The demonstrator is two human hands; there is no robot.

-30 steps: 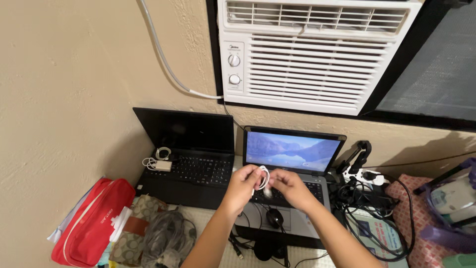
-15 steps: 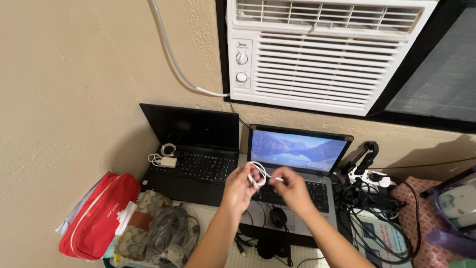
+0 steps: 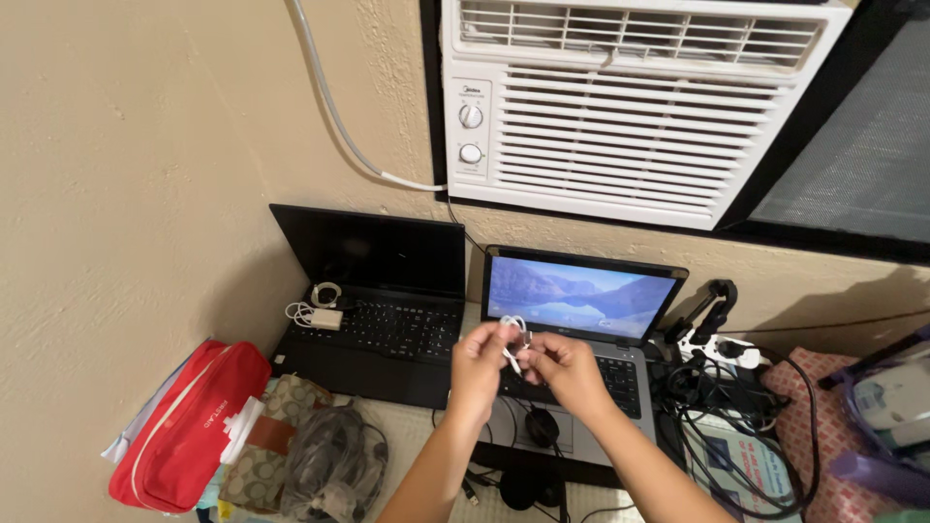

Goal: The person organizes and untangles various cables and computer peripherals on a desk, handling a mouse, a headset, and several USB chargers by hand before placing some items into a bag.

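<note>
Both hands have drawn closer together than half a second ago: the left hand (image 3: 479, 360) pinches the small coil of white cable (image 3: 514, 334), and the right hand (image 3: 562, 370) closes its fingertips on the loose end, which now looks shorter. The cable hangs in the air above the keyboard of the lit laptop (image 3: 579, 320), so the winding seems nearly finished.

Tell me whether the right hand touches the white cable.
Touching. The head view shows the right hand pinching the white cable, which the left hand also holds.
</note>
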